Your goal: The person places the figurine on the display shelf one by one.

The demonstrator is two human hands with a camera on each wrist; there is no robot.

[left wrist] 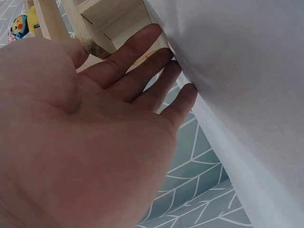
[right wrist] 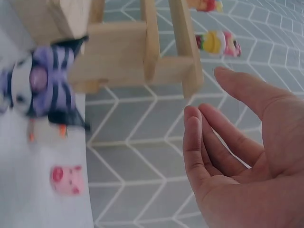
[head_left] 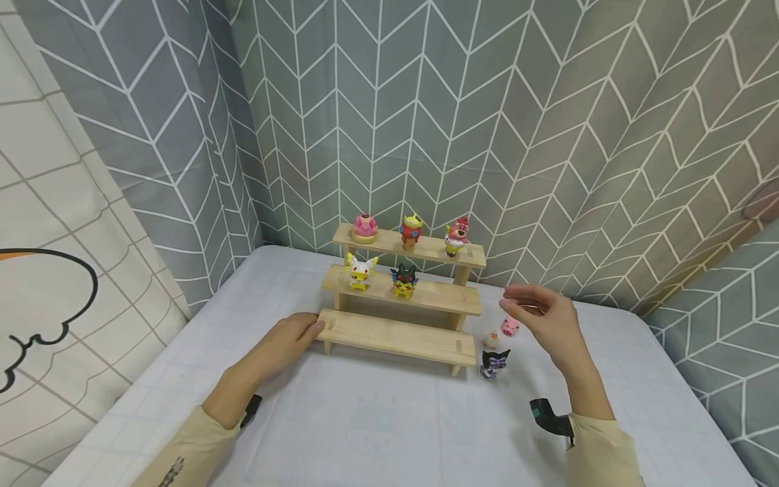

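Observation:
My left hand [head_left: 292, 338] is at the left end of the lowest tread of a three-step wooden display stand [head_left: 395, 336]. In the left wrist view its thumb touches the tread's corner, with the fingers extended beside and below. Nothing is in my right hand [head_left: 548, 321], raised right of the stand with fingers gently bent and thumb apart. Beneath and beside it on the table are a pink pig figurine [head_left: 510, 326], a small white duck-like figurine [head_left: 491, 339] and a black-and-purple figurine [head_left: 493, 363]. The right wrist view shows the pig [right wrist: 66, 180] face on.
On the top tread stand a pink figurine [head_left: 365, 228], a red-clad figurine [head_left: 411, 231] and a pink bear figurine [head_left: 456, 236]. The middle tread carries a white-hooded figurine [head_left: 360, 272] and a black-hooded one [head_left: 404, 281]. Behind the white-clothed table [head_left: 365, 419] hangs a grey patterned curtain [head_left: 389, 122].

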